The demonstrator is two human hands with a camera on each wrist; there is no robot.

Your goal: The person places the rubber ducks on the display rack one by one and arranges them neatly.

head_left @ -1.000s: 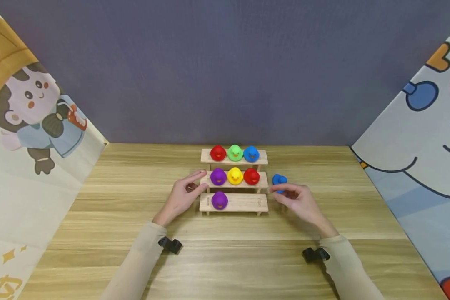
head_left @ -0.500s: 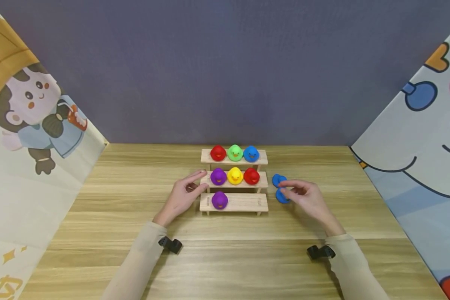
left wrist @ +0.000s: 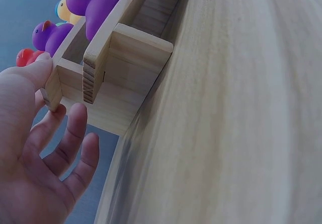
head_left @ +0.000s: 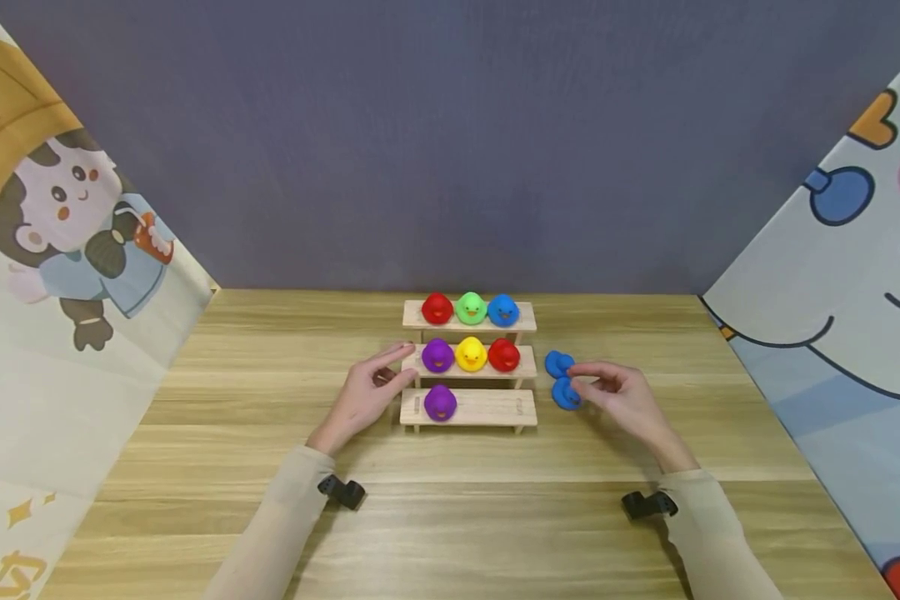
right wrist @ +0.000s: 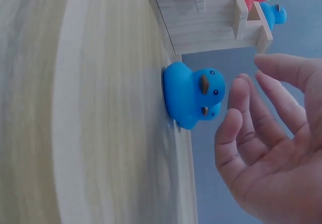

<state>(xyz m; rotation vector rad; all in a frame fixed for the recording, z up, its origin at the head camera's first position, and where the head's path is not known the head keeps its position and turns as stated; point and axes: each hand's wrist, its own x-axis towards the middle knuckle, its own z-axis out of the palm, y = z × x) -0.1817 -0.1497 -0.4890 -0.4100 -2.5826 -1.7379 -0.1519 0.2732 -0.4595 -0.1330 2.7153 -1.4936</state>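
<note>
A three-tier wooden stand [head_left: 487, 407] holds rubber ducks. On its top tier sit a red duck [head_left: 437, 309], a green duck [head_left: 472, 309] and a blue duck [head_left: 503, 311]. The middle tier bears a purple duck [head_left: 437, 357], a yellow duck [head_left: 471, 355] and a red duck [head_left: 504, 356]. One purple duck [head_left: 440, 403] is at the left of the lowest tier. My left hand [head_left: 365, 393] holds the middle tier's left end between thumb and fingers. Beside two blue ducks, the back one [head_left: 557, 363] and the front one [right wrist: 178, 93], my right hand [head_left: 621, 402] hovers, fingers parted and holding nothing.
The stand and both loose ducks rest on a wood-grain table [head_left: 465, 533]. A dark blue-grey panel [head_left: 450, 150] rises behind it. Cartoon-printed panels flank the table on the left [head_left: 15, 350] and the right [head_left: 802, 275].
My right hand has drawn back to the right, and the front blue duck, mostly covered a second ago, shows beside its fingertips. My left hand has stayed at the stand.
</note>
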